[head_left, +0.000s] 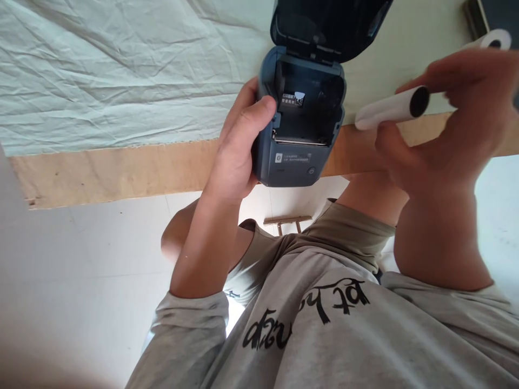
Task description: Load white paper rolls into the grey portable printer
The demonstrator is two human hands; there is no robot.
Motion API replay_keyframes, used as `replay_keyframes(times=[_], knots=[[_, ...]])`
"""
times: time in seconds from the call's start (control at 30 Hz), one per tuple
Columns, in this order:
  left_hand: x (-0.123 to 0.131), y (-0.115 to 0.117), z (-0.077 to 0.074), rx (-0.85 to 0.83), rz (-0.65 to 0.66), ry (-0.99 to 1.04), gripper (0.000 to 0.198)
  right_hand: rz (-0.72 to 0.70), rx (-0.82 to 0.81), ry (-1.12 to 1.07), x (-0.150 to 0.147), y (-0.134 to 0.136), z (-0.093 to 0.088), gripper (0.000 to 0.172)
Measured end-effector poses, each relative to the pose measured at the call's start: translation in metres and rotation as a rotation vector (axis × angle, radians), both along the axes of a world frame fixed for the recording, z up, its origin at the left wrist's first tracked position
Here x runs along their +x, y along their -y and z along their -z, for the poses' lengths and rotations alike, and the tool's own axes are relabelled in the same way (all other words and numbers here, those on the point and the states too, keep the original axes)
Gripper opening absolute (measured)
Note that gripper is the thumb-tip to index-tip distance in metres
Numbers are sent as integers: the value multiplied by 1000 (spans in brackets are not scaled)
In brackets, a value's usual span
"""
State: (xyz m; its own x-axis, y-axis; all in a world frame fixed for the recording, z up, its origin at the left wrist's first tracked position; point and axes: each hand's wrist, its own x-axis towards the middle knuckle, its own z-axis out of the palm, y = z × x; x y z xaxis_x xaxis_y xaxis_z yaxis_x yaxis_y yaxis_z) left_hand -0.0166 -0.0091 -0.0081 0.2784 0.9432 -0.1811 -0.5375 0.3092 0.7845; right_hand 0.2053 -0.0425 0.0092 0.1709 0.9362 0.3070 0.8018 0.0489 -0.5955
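A small blue-grey label printer point(298, 162) stands at the table's near edge with its lid point(328, 24) flipped up and its paper bay empty. My left hand point(237, 146) is wrapped round the printer's left side, thumb on its top rim. My right hand point(450, 124) is to the right of the printer, fingers closed on a white paper roll point(389, 108) with a dark hollow core, held lying sideways just above the table edge.
A crumpled pale cloth point(121, 70) covers the table, with a bare wooden edge point(101, 170) along the front. A second white roll point(492, 39) and a dark object point(476, 16) lie at the far right. My grey shirt and a white floor show below.
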Motion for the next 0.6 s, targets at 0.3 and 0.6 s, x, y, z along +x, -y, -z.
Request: replay_keyframes(times=[0.3,0.6], knots=[[0,0,4,32,-9,-31,38,-188,20,192,-6,-1,28,39],[-5,-2,7,54,31,-19,28,-254,111,-35,-3,0,18,50]])
